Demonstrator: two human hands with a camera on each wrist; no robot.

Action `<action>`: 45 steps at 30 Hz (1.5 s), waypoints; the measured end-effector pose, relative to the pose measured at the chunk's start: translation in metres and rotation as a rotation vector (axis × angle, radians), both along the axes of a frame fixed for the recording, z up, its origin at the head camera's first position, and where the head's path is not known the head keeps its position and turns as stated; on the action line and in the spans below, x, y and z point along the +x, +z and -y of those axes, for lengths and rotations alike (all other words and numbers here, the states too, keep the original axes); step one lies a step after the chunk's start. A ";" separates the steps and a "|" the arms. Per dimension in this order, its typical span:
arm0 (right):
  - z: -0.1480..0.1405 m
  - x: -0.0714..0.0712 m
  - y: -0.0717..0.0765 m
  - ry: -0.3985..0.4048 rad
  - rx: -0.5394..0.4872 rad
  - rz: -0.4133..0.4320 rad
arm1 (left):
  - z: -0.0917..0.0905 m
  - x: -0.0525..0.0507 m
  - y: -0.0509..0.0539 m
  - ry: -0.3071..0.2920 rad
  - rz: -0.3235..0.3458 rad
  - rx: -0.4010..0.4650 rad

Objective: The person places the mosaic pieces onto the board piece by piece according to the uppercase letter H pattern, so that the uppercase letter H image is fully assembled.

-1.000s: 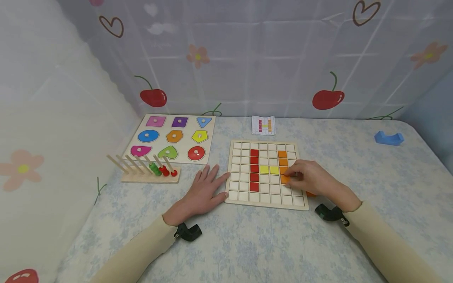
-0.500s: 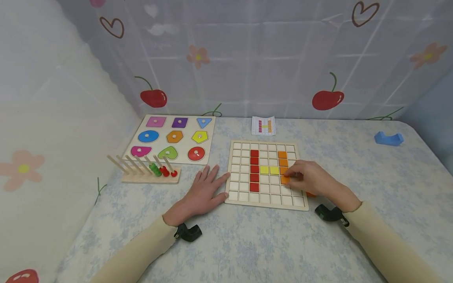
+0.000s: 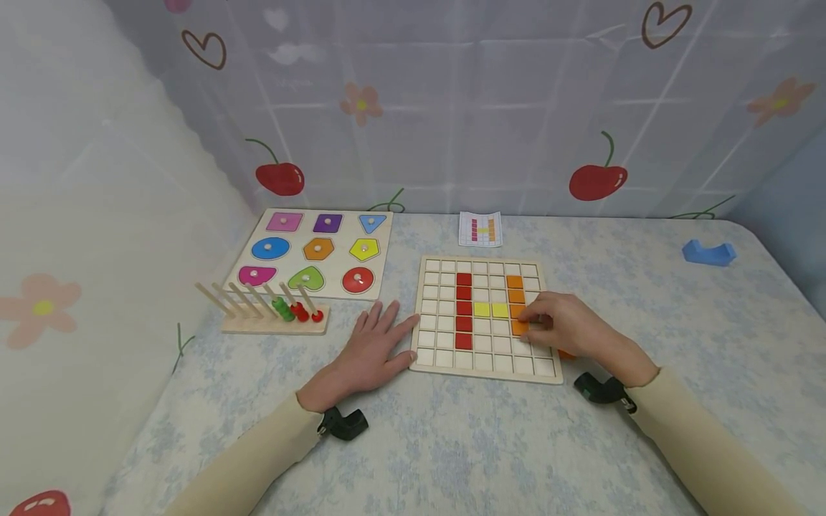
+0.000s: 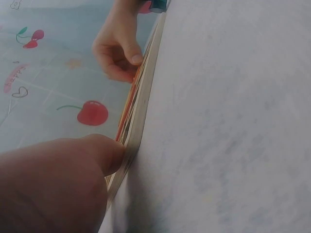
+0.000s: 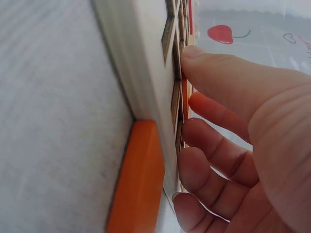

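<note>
A wooden grid board (image 3: 445, 365) lies flat on the table. It bears a column of red tiles (image 3: 464, 308), two yellow tiles (image 3: 491, 310) and a column of orange tiles (image 3: 515, 282). My left hand (image 3: 368, 351) rests palm down with fingers spread, its thumb and index finger touching the board's left edge. Over the board's right side, my right hand (image 3: 574, 326) has thumb and index fingertip about the lowest orange tile (image 3: 519, 327), which lies in its square. Another orange tile (image 5: 138, 179) lies on the table against the board's right edge, partly covered by the hand in the head view.
Behind the board lies a small pattern card (image 3: 480, 229). A shape puzzle board (image 3: 381, 287) and a pegged bead stand (image 3: 274, 324) are at the left. A blue block (image 3: 708, 252) sits far right. A patterned curtain (image 3: 452, 107) closes the back.
</note>
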State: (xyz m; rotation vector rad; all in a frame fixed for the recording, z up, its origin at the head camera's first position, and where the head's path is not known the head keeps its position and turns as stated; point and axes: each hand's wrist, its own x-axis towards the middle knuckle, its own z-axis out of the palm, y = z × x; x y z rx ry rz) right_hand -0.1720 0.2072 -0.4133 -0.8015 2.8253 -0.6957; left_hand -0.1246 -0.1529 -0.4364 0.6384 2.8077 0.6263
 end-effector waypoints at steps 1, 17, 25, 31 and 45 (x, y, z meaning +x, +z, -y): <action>0.000 0.000 0.000 0.004 -0.002 -0.004 | 0.000 0.000 0.000 0.000 -0.001 -0.002; -0.003 0.000 0.005 0.016 0.010 -0.034 | 0.001 -0.001 0.002 -0.006 0.002 0.002; -0.013 0.004 0.008 0.018 0.011 -0.063 | 0.001 -0.001 -0.001 -0.006 0.008 0.002; -0.021 0.009 0.007 -0.042 0.034 -0.058 | -0.001 0.000 0.000 -0.009 0.000 0.019; -0.047 0.026 0.000 -0.047 0.036 -0.146 | 0.001 0.001 0.003 -0.007 0.008 0.019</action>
